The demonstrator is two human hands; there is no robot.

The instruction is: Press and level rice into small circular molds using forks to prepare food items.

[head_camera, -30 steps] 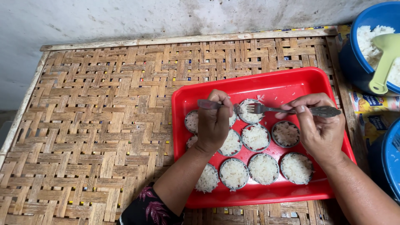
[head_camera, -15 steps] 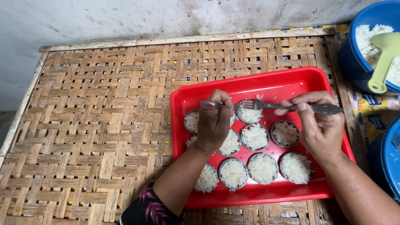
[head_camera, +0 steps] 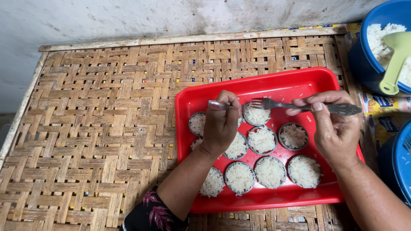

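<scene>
A woven bamboo mat [head_camera: 98,128] covers the table top, seen from above against a grey wall. On its right half sits a red rectangular tray [head_camera: 257,87] holding small round metal moulds packed with white rice [head_camera: 270,172]; about nine or ten show, some partly hidden under the hands. At the far right edge, a blue bowl [head_camera: 364,55] of loose cooked rice holds a pale green rice paddle [head_camera: 396,60], and part of another blue container [head_camera: 400,164] shows below it.

The left hand [head_camera: 220,126] hovers over the tray's left side, fingers curled around a small metal utensil handle [head_camera: 218,105]. The right hand [head_camera: 336,128] pinches a metal fork [head_camera: 299,105] by its handle, tines pointing left over a filled mould at the tray's back row [head_camera: 257,116].

Judging by the tray, filling looks nearly complete: every visible mould already has rice, and the work appears to be pressing or levelling.
</scene>
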